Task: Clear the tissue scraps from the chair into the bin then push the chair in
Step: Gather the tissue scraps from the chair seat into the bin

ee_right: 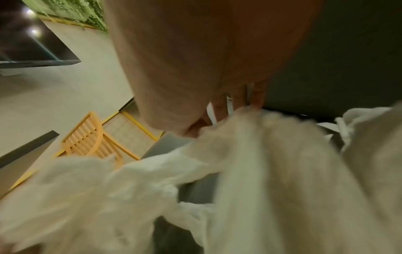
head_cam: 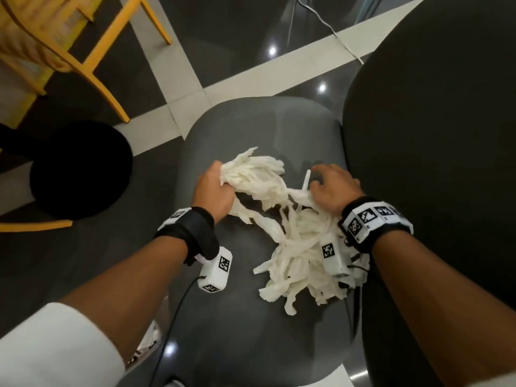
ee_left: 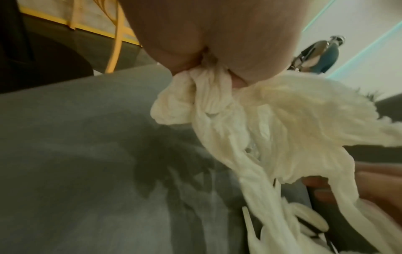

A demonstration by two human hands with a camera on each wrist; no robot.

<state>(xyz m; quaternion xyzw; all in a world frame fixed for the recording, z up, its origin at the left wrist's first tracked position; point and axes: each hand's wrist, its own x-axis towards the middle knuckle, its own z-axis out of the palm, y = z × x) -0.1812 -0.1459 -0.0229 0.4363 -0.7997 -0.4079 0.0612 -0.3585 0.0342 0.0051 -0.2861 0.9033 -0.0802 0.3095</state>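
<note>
White tissue scraps (head_cam: 301, 261) lie in a loose heap on the grey chair seat (head_cam: 237, 325). My left hand (head_cam: 220, 182) grips a raised bunch of tissue (head_cam: 257, 177); in the left wrist view the bunch (ee_left: 250, 116) hangs from the closed left hand (ee_left: 206, 56) over the seat (ee_left: 76, 154). My right hand (head_cam: 321, 180) is curled over the far end of the heap. In the right wrist view its fingers (ee_right: 239, 101) pinch strips of tissue (ee_right: 272, 163). A black round bin (head_cam: 81, 169) stands on the floor left of the chair.
A large black round table (head_cam: 432, 135) sits close against the chair's right side. A yellow wooden chair (head_cam: 92, 60) stands at the far left. A white cable (head_cam: 335, 32) runs across the dark tiled floor beyond the seat. Wrist camera cables hang over the seat.
</note>
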